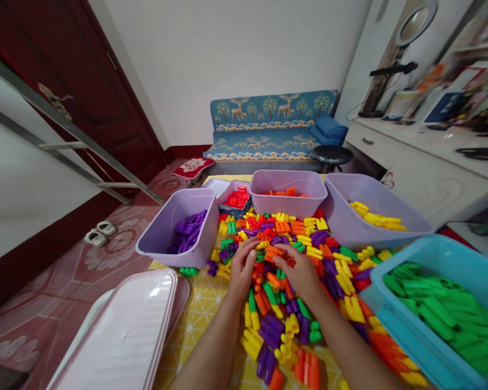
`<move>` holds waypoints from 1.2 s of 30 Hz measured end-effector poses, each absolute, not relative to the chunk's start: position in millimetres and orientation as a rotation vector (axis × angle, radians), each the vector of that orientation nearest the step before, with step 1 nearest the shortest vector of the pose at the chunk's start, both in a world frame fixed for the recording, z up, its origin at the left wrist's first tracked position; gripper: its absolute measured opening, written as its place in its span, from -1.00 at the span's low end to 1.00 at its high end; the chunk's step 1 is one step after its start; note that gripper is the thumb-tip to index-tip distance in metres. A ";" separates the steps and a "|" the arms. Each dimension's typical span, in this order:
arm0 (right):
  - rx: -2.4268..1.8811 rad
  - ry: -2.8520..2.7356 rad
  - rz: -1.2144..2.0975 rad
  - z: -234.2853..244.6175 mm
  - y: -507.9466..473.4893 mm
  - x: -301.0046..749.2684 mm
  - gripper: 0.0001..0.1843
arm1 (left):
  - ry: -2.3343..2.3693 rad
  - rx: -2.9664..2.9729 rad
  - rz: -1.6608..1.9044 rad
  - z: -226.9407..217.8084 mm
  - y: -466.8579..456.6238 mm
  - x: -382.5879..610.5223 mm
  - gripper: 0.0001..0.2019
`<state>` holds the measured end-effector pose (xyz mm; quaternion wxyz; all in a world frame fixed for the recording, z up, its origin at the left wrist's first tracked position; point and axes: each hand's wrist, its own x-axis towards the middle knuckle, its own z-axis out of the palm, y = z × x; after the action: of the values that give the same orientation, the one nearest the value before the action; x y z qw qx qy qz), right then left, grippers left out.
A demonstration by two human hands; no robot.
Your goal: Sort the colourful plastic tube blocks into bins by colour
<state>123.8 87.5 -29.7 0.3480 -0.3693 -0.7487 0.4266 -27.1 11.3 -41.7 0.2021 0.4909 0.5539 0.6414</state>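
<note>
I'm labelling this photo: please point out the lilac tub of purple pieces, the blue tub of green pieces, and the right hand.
Lilac tub (156,230): head view, on its inner wall.
Blue tub (402,257): head view, on its rim.
Right hand (300,275): head view, on the back of the hand.

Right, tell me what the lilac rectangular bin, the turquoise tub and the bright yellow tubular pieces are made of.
The lilac rectangular bin looks like moulded plastic with a satin finish, judging by its thin, even walls. The turquoise tub seems to be similar plastic, with a moulded rim. The bright yellow tubular pieces look like hard, glossy plastic, given their highlights and uniform colour.
</note>
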 end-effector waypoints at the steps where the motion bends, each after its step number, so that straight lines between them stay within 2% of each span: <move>1: -0.952 -1.870 1.184 -31.2 89.3 122.7 -0.70 | 1.544 1.372 1.786 -41.8 11.1 -27.1 -0.71; 4: -0.913 -1.682 1.328 -36.5 92.5 121.5 -0.74 | 1.568 1.367 1.763 -42.0 10.9 -27.0 -0.73; 10: -0.927 -1.653 1.265 -41.0 90.5 119.2 -0.73 | 1.570 1.338 1.784 -42.2 11.5 -27.5 -0.74; 21: -0.913 -1.757 1.286 -40.2 85.2 120.3 -0.58 | 1.570 1.313 1.796 -43.8 12.7 -27.7 -0.71; 27: -0.845 -1.999 1.151 -36.2 87.8 120.4 -0.83 | 1.562 1.294 1.799 -43.0 11.9 -27.2 -0.69; 36: -0.939 -2.040 1.144 -3.5 102.6 132.9 -0.82 | 1.574 1.274 1.787 -43.9 11.5 -27.9 -0.68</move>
<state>132.9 102.6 -3.5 0.3056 -0.3548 -0.7706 0.4323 -27.9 11.5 -43.9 0.2186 0.4605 0.5686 0.6456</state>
